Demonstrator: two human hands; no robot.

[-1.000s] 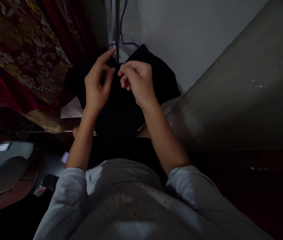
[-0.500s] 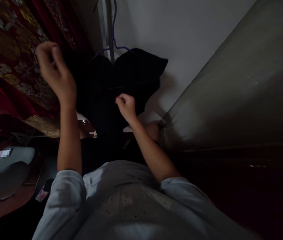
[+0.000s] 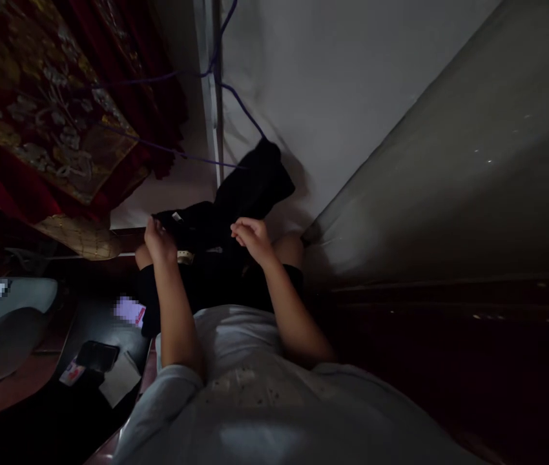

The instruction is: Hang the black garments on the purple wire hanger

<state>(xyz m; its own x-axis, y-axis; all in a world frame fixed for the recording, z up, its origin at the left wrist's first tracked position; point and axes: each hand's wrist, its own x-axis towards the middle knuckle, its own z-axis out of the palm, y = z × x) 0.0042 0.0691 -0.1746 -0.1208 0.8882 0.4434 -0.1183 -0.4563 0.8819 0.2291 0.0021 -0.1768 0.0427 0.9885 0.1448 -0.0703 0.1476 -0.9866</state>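
Observation:
A black shirt (image 3: 251,184) droops in front of my knees, with a small white label showing at its upper left edge. One arm of a thin purple clothes hanger (image 3: 243,104) still reaches into the shirt's right shoulder, while the hanger's left side sticks out bare. My left hand (image 3: 159,240) is closed on the shirt's left edge. Closer to the middle, my right hand (image 3: 253,239) pinches the cloth below the right shoulder. The fingertips of both hands are partly hidden.
Red embroidered cloth (image 3: 68,123) hangs at the left, beside a metal pole (image 3: 214,123) against the pale wall (image 3: 342,58). A large grey-green slanted surface (image 3: 458,181) stands at the right. On a dark seat at lower left lie a black phone-like object (image 3: 97,355) and papers (image 3: 120,380).
My left hand has come down and right, toward my right hand. The shirt's left shoulder has slipped off the hanger, and the shirt sags lower. My right hand has dropped slightly.

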